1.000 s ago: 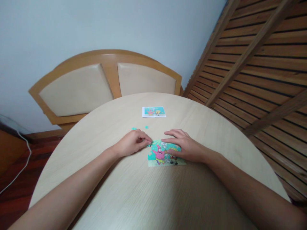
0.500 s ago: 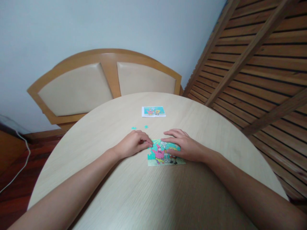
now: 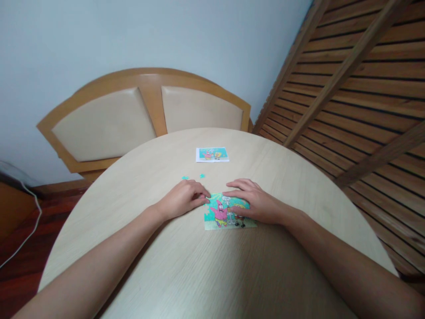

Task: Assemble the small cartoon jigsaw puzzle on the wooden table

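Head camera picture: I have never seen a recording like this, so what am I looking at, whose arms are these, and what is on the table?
A camera on a person's head looks forward and down at their own bare arms. The left hand touches the top left corner of a small colourful cartoon jigsaw puzzle; whether it holds a piece is hidden. The right hand lies flat on the puzzle. All this rests on a round pale wooden table. Farther away lie two loose turquoise puzzle pieces and a small printed reference picture. Beyond stands a wooden bench with cream cushions.
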`<state>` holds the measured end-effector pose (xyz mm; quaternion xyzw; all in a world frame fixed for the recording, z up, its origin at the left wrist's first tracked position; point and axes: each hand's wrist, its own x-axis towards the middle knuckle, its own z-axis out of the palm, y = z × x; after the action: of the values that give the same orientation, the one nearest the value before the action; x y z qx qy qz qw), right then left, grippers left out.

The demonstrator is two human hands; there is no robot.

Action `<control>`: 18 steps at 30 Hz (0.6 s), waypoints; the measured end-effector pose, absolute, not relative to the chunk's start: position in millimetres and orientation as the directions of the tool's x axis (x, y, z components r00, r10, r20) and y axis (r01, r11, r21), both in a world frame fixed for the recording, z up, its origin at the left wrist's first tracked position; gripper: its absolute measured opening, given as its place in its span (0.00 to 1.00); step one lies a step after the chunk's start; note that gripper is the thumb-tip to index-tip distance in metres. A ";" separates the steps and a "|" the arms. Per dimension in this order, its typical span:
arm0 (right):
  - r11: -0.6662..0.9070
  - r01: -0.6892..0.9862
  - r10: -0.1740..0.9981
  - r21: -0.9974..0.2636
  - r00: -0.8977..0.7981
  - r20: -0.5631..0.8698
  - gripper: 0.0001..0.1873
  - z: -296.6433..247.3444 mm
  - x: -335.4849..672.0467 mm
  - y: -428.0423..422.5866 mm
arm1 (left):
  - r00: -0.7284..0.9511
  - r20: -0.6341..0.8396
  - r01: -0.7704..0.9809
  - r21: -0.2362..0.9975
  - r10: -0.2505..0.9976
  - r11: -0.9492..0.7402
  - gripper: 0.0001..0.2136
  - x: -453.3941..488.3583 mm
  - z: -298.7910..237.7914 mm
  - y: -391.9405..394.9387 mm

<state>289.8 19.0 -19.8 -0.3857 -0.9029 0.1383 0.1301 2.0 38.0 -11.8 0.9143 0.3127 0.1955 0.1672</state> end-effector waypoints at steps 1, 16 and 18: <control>0.662 0.661 0.734 -0.355 -0.668 0.125 0.27 -19.4 289.6 18.9 | 0.724 0.255 0.509 0.430 0.641 -0.745 0.08 0.8 -11.0 38.6; 0.667 0.653 0.729 -0.358 -0.671 0.135 0.27 -17.8 288.1 17.7 | 0.703 0.340 0.484 0.417 0.625 -0.770 0.12 -3.6 -18.9 41.4; 0.669 0.650 0.728 -0.360 -0.671 0.140 0.26 -17.4 288.2 17.6 | 0.685 0.344 0.485 0.442 0.643 -0.754 0.12 -1.9 -19.1 40.8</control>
<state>288.2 17.6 -17.4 -0.3814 -0.9031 0.1414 0.1372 -1.9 40.8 -19.1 0.9037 0.3121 0.2456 0.1600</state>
